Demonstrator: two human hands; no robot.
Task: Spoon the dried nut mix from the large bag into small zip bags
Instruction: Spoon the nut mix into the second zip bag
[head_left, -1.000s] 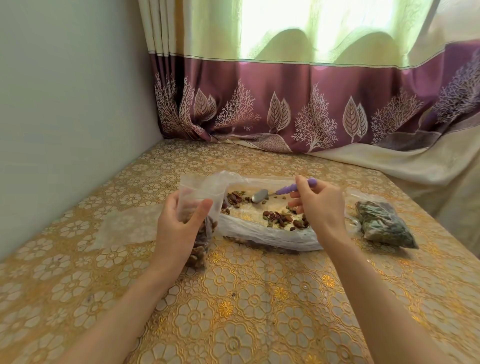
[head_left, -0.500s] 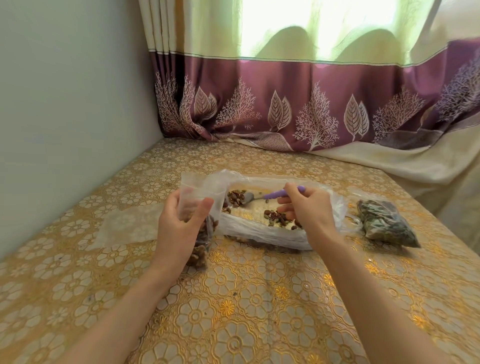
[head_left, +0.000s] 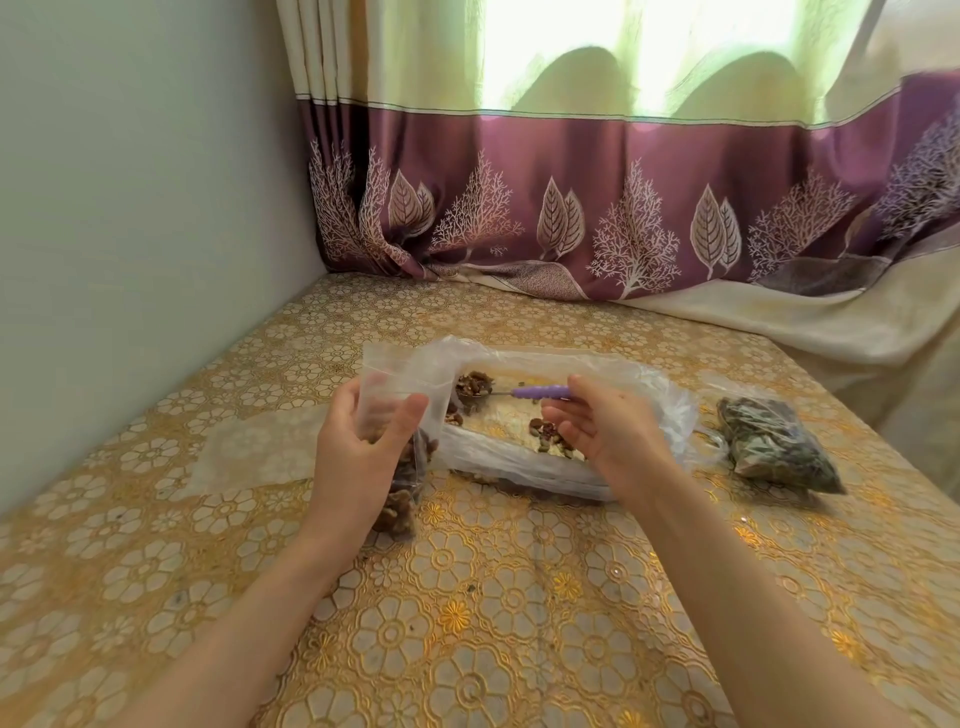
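The large clear bag (head_left: 524, 470) lies open on the table with brown nut pieces scattered inside. My left hand (head_left: 358, 447) grips a small zip bag (head_left: 389, 384) upright at the large bag's left end; nuts fill its lower part. My right hand (head_left: 602, 426) holds a spoon by its purple handle (head_left: 540, 392). The spoon's bowl (head_left: 470, 397) sits among a heap of nuts at the large bag's far left corner, close to the small bag's mouth.
A filled, dark bag of mix (head_left: 774, 452) lies to the right of the large bag. A flat clear bag (head_left: 254, 447) lies on the gold floral tablecloth at the left. A wall runs along the left side and a curtain (head_left: 623, 208) hangs behind.
My right hand has moved left, and the spoon's bowl has gone from above the middle of the large bag into the nut heap at its left end. My left hand keeps the small bag still.
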